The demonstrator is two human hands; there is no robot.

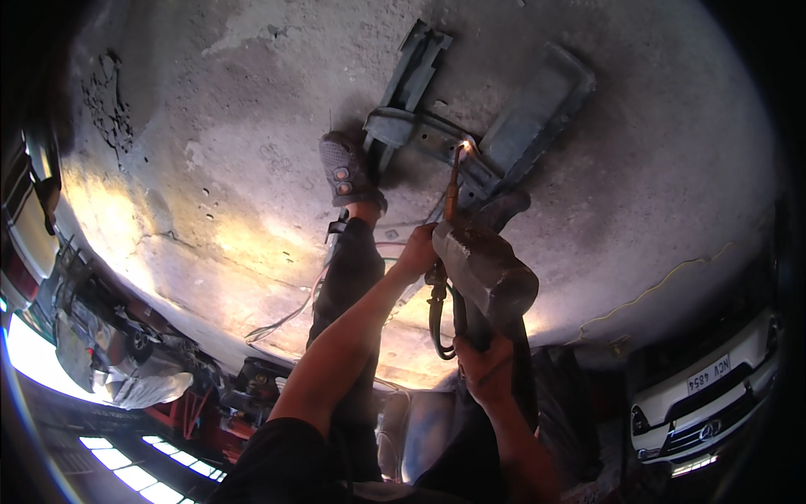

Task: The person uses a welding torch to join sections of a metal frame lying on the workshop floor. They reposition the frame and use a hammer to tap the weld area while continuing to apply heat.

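Observation:
My left hand (417,250) is closed around the handle of a welding torch (452,195), partly hidden by a brownish-grey curved piece (487,273). The torch's copper-coloured neck points away from me. A bright glow burns at its tip, on a dark metal crossbar (437,139). This bar joins a narrow channel piece (417,67) on the left to a broad flat metal piece (541,109) on the right. Below the curved piece, my right hand (487,370) is closed; its grip is hidden. A black hose (438,328) loops down beside it.
My left shoe (344,172) touches or nearly touches the metal frame; a dark shoe (508,208) is near its right end. Thin hoses (285,322) run over the concrete floor (252,151). A yellow cord (663,281) lies right. A white vehicle (705,395) stands lower right, car parts (143,370) left.

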